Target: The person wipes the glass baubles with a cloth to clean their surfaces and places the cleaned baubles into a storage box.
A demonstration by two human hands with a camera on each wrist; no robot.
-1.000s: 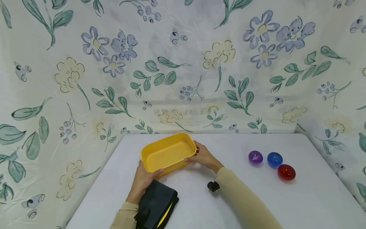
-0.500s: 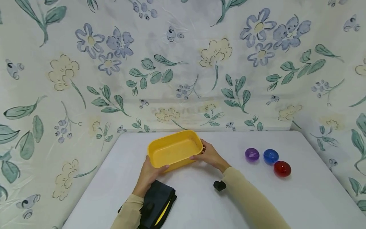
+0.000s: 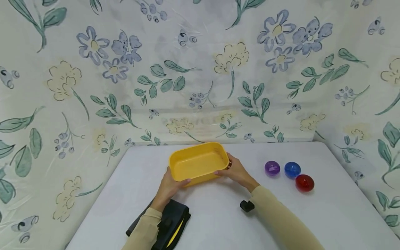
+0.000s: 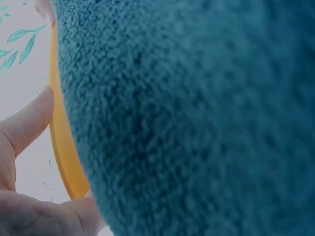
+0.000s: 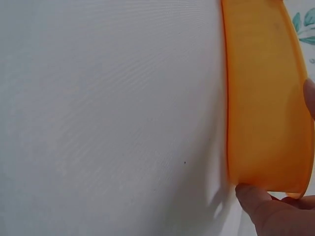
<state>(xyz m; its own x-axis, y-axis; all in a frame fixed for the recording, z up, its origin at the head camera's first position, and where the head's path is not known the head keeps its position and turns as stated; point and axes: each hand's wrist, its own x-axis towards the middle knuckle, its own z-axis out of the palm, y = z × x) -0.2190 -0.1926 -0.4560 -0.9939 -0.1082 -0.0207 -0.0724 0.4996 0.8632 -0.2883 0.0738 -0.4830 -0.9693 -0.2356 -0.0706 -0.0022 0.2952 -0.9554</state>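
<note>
A shallow yellow plastic basin with rounded corners sits near the back of the white table, its inside facing up and bare. My left hand grips its near left corner, thumb along the front wall. At the opposite end my right hand holds the short side, with the thumb on the front and the fingers behind. In the right wrist view the basin's side wall stands close over the tabletop, and a fingertip touches its lower corner. A fuzzy dark teal cloth hides most of the left wrist view.
Three shiny eggs lie to the right: purple, blue and red. Under my left forearm is a dark folded cloth with a yellow strip at its edge. A flower-printed sheet hangs behind the table.
Both hands have moved the yellow basin a little to the right along the back of the table. The view has shifted slightly. Eggs and folded cloth stay on the table.
</note>
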